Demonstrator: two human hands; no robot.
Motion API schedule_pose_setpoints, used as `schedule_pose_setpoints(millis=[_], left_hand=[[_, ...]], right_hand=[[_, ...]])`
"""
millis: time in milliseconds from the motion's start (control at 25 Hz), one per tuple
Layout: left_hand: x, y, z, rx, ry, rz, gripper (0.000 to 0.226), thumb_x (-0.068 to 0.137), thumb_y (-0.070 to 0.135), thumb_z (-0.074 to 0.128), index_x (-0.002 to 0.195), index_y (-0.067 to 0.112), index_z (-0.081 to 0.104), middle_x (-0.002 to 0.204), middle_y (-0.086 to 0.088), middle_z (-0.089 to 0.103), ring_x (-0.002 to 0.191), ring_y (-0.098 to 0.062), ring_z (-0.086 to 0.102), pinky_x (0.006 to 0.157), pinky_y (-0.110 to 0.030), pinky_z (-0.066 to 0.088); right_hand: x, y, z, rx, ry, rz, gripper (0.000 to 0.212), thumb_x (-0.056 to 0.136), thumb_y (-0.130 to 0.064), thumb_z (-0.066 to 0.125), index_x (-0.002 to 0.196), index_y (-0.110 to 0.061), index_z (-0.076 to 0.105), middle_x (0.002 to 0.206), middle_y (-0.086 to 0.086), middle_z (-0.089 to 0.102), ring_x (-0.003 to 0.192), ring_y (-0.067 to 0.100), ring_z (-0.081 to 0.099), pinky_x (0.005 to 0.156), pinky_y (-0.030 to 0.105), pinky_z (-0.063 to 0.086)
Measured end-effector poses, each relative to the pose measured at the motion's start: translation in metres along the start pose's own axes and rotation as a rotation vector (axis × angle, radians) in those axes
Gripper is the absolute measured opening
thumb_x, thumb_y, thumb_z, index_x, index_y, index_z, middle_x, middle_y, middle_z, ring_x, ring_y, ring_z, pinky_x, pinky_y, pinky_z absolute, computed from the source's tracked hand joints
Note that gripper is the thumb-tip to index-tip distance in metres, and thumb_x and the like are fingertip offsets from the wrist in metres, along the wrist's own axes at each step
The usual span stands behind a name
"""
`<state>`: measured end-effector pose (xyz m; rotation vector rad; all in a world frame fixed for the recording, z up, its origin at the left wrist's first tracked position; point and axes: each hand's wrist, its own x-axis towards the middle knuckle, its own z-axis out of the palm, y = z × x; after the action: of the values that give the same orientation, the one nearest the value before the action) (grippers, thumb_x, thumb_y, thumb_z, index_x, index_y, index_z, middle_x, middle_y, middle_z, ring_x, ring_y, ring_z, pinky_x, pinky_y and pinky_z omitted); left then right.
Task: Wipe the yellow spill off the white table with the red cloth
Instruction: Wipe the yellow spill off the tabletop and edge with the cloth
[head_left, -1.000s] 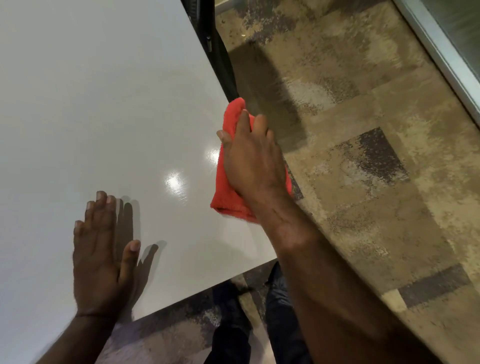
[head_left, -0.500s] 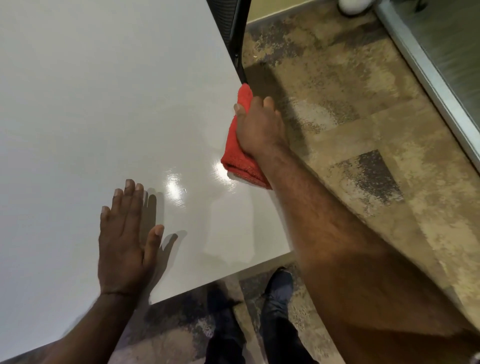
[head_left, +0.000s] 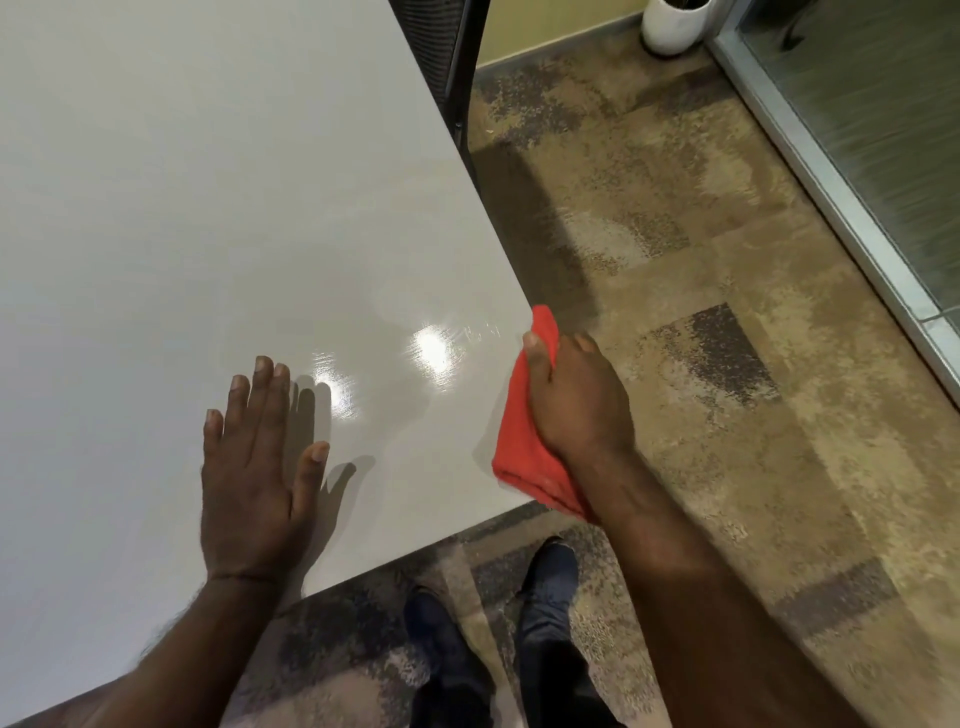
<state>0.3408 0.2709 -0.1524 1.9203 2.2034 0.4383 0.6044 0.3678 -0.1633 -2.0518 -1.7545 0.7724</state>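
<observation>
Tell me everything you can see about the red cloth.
The red cloth looks like soft, fuzzy microfibre, bunched into a thick folded pad. It lies at the right edge of the white table, near the front corner, partly overhanging. The right hand presses on it, covering much of it. No yellow stain shows on its visible parts.

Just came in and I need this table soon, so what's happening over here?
A person is wiping the white table near its right corner. The right hand presses a folded red cloth at the table's right edge, part of it hanging past the edge. The left hand lies flat, fingers spread, on the tabletop. No yellow spill shows on the visible surface, only glossy light reflections and faint wipe streaks next to the cloth.
</observation>
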Motion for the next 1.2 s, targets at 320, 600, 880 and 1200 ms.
schedule_pose_setpoints(millis=[320,600,880,1200], left_hand=[[0.000,-0.002,-0.001,-0.016,-0.036,0.019,0.067,0.100,0.056,0.016,0.156,0.020,0.014,0.163,0.002,0.016,0.153,-0.022,0.015,0.123,-0.033,0.002],[0.002,-0.002,-0.001,-0.005,-0.035,0.041,0.067,0.102,0.054,0.016,0.155,0.016,0.020,0.162,-0.002,0.023,0.152,-0.022,0.016,0.124,-0.033,0.003],[0.003,-0.002,-0.001,-0.018,-0.022,0.037,0.064,0.102,0.054,0.017,0.157,0.022,0.014,0.162,0.001,0.022,0.152,-0.020,0.015,0.124,-0.036,0.005],[0.003,-0.002,-0.001,-0.027,-0.018,0.018,0.067,0.101,0.055,0.018,0.155,0.015,0.022,0.163,0.000,0.022,0.153,-0.022,0.015,0.123,-0.041,0.009]], right_hand=[[-0.043,0.006,-0.002,-0.112,0.069,0.067,0.056,0.096,-0.050,0.021,0.126,-0.014,0.050,0.118,0.005,0.052,0.104,0.024,0.049,0.082,0.039,0.046],[0.056,-0.037,0.008,-0.037,-0.001,-0.045,0.046,0.101,-0.043,0.033,0.130,-0.010,0.048,0.126,0.012,0.048,0.114,0.033,0.048,0.091,0.041,0.041],[0.143,-0.078,0.018,-0.031,-0.083,-0.188,0.055,0.101,-0.044,0.032,0.152,-0.022,0.025,0.145,0.012,0.032,0.125,0.034,0.038,0.104,0.044,0.035],[0.145,-0.109,0.036,-0.527,0.061,-0.390,0.059,0.100,-0.046,0.033,0.150,-0.016,0.025,0.151,0.008,0.031,0.132,0.037,0.031,0.107,0.052,0.028]])
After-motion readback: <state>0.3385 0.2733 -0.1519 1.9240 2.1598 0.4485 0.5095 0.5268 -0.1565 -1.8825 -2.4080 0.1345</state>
